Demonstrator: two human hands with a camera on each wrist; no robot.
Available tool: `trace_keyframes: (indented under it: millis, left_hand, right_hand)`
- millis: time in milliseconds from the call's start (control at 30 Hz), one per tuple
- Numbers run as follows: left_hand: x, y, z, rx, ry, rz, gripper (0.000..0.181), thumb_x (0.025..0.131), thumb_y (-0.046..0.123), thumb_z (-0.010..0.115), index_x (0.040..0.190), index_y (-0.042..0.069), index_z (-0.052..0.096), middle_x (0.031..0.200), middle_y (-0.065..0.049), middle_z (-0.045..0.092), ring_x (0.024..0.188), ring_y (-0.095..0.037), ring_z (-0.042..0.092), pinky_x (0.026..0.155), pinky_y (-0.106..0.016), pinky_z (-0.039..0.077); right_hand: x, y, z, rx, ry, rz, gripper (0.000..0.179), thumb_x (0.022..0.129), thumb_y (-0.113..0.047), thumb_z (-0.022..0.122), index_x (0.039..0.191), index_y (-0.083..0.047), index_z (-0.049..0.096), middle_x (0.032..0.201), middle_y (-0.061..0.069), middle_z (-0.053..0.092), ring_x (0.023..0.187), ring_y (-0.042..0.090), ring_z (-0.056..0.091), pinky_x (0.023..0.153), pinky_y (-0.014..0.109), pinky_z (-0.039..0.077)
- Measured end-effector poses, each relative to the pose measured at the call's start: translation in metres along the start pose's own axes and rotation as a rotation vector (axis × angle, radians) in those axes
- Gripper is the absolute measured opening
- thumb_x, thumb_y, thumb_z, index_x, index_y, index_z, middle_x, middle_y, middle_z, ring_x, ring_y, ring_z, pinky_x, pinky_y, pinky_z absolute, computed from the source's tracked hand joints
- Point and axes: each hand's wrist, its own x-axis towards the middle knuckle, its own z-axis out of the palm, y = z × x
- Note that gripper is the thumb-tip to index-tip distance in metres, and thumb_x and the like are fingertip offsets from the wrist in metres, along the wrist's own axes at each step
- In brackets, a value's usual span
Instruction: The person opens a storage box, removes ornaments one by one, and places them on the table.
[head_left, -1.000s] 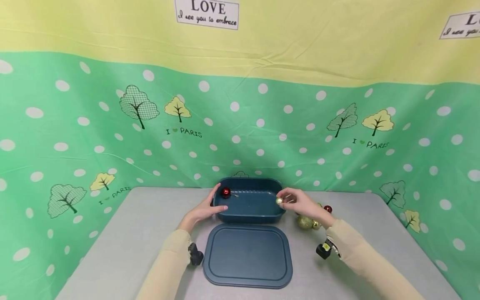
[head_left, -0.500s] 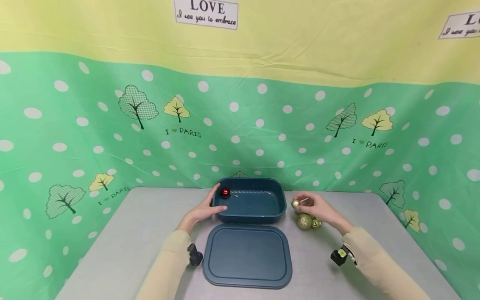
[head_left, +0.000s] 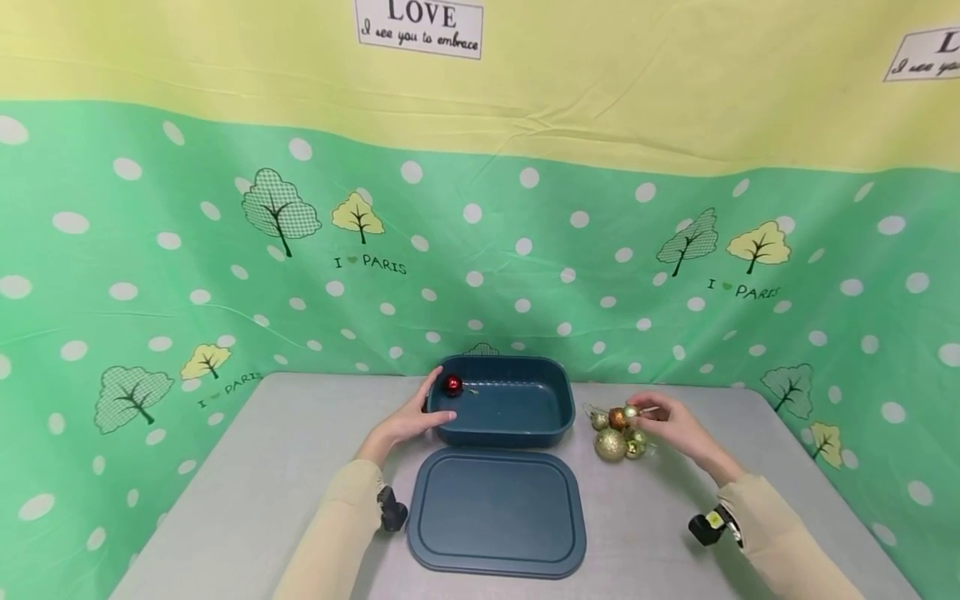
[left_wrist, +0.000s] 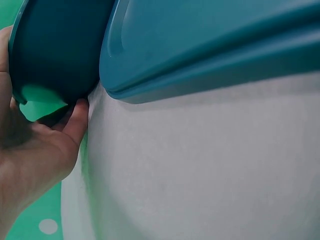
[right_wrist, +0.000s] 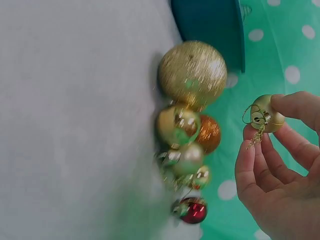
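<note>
My left hand [head_left: 408,419] grips the left end of a dark blue rectangular box [head_left: 495,437], fingers along the end and thumb at the front; the left wrist view shows this close up. Inside the box, at its left, lies a shiny red Christmas bauble [head_left: 453,384] with its hanging loop. My right hand [head_left: 671,425] pinches a small gold bauble [right_wrist: 270,112] between thumb and fingers, its cap and loop showing, raised beside the pile. In that pile are a large glittery gold bauble [right_wrist: 194,72], an orange bauble [right_wrist: 208,134], several small gold ones and a dark red bauble [right_wrist: 193,210].
The blue lid [head_left: 497,512] lies flat on the grey table [head_left: 300,492], just in front of the box. A green and yellow printed curtain [head_left: 517,275] hangs directly behind the table and box.
My right hand, still pinching the small gold bauble, has moved right from the box's right rim to above the bauble pile. The left hand and box have stayed put.
</note>
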Motion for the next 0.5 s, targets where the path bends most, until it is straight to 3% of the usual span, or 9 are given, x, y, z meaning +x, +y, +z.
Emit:
trace_keyframes:
  millis: [300, 500]
  left_hand:
    - [-0.001, 0.001, 0.001, 0.019, 0.001, 0.017, 0.092, 0.091, 0.019, 0.066, 0.157, 0.022, 0.002, 0.159, -0.022, -0.002, 0.142, -0.045, 0.003, 0.109, -0.063, 0.012]
    - [-0.001, 0.000, 0.002, 0.010, 0.005, 0.006, 0.094, 0.090, 0.022, 0.068, 0.157, 0.025, 0.003, 0.159, -0.020, -0.001, 0.142, -0.044, 0.004, 0.110, -0.062, 0.012]
  right_hand:
    - [-0.016, 0.026, -0.009, -0.033, 0.084, 0.041, 0.035, 0.088, -0.001, 0.067, 0.118, 0.015, 0.056, 0.108, 0.026, 0.061, 0.091, 0.023, 0.060, 0.075, 0.022, 0.050]
    - [-0.024, 0.043, -0.009, 0.013, 0.083, 0.089, 0.036, 0.088, -0.001, 0.066, 0.118, 0.016, 0.054, 0.107, 0.028, 0.060, 0.085, 0.022, 0.061, 0.064, 0.032, 0.055]
